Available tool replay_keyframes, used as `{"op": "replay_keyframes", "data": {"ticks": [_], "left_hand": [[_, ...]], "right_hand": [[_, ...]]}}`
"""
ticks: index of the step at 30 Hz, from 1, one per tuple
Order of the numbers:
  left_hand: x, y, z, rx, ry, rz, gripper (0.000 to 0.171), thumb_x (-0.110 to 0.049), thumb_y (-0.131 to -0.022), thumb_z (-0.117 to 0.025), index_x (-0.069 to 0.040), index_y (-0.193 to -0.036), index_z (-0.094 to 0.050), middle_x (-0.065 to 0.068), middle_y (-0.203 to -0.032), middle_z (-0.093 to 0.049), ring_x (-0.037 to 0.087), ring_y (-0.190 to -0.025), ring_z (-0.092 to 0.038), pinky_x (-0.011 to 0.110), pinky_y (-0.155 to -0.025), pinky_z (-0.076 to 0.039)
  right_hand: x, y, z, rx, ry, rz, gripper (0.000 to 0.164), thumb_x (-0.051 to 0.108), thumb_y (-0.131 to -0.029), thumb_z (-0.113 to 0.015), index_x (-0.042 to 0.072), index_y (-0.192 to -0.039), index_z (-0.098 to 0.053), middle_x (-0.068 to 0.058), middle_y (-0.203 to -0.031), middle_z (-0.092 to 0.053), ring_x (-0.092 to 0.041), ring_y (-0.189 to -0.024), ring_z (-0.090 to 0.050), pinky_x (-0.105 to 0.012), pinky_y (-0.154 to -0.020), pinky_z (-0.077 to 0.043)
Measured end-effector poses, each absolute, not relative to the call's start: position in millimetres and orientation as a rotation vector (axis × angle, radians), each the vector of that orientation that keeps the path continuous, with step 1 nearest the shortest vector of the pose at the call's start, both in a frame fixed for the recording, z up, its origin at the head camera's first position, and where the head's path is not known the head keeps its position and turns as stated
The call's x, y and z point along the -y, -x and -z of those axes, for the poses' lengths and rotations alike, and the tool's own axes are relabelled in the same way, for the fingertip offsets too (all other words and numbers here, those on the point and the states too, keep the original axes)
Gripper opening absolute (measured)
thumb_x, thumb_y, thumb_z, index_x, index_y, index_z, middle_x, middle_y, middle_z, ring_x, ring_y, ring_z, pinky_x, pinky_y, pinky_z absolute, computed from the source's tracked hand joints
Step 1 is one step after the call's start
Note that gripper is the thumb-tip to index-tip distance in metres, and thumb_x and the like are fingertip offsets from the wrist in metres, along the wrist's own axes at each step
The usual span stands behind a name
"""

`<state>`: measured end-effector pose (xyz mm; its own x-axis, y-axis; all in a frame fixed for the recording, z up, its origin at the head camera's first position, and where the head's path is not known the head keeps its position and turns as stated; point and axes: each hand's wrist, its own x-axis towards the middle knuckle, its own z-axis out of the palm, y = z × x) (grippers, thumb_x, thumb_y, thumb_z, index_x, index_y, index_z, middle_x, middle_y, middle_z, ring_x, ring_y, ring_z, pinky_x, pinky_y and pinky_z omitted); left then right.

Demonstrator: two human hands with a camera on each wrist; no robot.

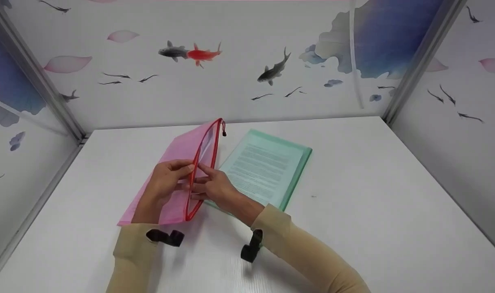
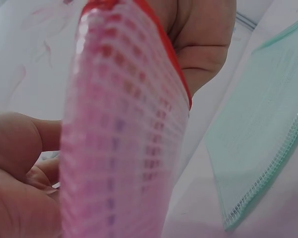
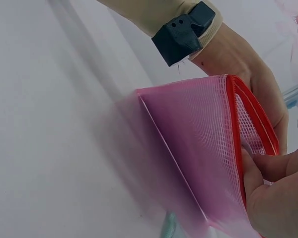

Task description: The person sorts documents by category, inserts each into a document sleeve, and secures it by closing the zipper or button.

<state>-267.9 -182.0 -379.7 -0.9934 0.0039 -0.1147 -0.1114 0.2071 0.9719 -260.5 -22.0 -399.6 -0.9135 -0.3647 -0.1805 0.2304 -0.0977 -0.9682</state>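
A pink mesh zip pouch (image 1: 180,148) with red zipper edging is held up, tilted, its mouth parted toward the right. My left hand (image 1: 166,179) grips its left side, thumb at the red rim and other fingers partly hidden by the pouch. At the mouth, my right hand (image 1: 216,187) holds the pouch with its fingertips reaching between the red edges, close to the left thumb. The right wrist view shows the thumb and a finger of the right hand (image 3: 278,193) at the opening. A zipper pull (image 1: 224,133) hangs from the top corner.
A green mesh document pouch (image 1: 267,167) with a printed sheet showing through lies on the white table (image 1: 353,195), just right of the pink pouch. White panels (image 1: 231,93) with painted fish enclose the table's back and sides. Both wrists carry small black camera mounts (image 1: 251,246).
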Motion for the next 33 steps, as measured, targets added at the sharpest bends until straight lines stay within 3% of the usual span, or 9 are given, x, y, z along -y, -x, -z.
{"op": "replay_keyframes", "data": {"ticks": [14,23,27,33], "left_hand": [[185,267,377,-2.385,0.120,-1.849,0.042,-0.029,-0.098,-0.064,-0.012,-0.137,-0.062,0.011,-0.138,-0.061,0.028,-0.111,-0.064,0.030,-0.086,-0.060],[185,267,373,-2.401,0.143,-1.832,0.043,-0.030,-0.098,-0.063,-0.013,-0.137,-0.061,0.011,-0.137,-0.061,0.027,-0.110,-0.063,0.028,-0.085,-0.060],[186,265,373,-2.400,0.110,-1.854,0.041,-0.029,-0.098,-0.063,-0.013,-0.135,-0.063,0.012,-0.133,-0.062,0.026,-0.105,-0.064,0.026,-0.082,-0.060],[189,264,371,-2.414,0.071,-1.857,0.040,-0.029,-0.098,-0.064,-0.011,-0.134,-0.064,0.013,-0.129,-0.062,0.026,-0.103,-0.064,0.025,-0.080,-0.060]], "right_hand": [[10,267,402,-1.872,0.067,2.110,0.052,0.005,-0.093,-0.066,0.004,-0.143,-0.051,-0.013,-0.118,-0.070,-0.024,-0.099,-0.073,-0.037,-0.087,-0.061],[-13,278,397,-1.979,0.078,2.208,0.034,0.010,-0.098,-0.062,0.003,-0.132,-0.060,-0.014,-0.113,-0.073,-0.022,-0.097,-0.075,-0.036,-0.084,-0.062],[-23,288,386,-2.136,0.153,2.089,0.034,0.011,-0.101,-0.057,0.003,-0.134,-0.059,-0.015,-0.116,-0.072,-0.023,-0.101,-0.074,-0.035,-0.085,-0.062],[-35,309,360,-2.339,0.232,1.852,0.033,0.017,-0.100,-0.058,0.002,-0.129,-0.061,-0.015,-0.120,-0.069,-0.027,-0.109,-0.070,-0.034,-0.085,-0.061]]}}
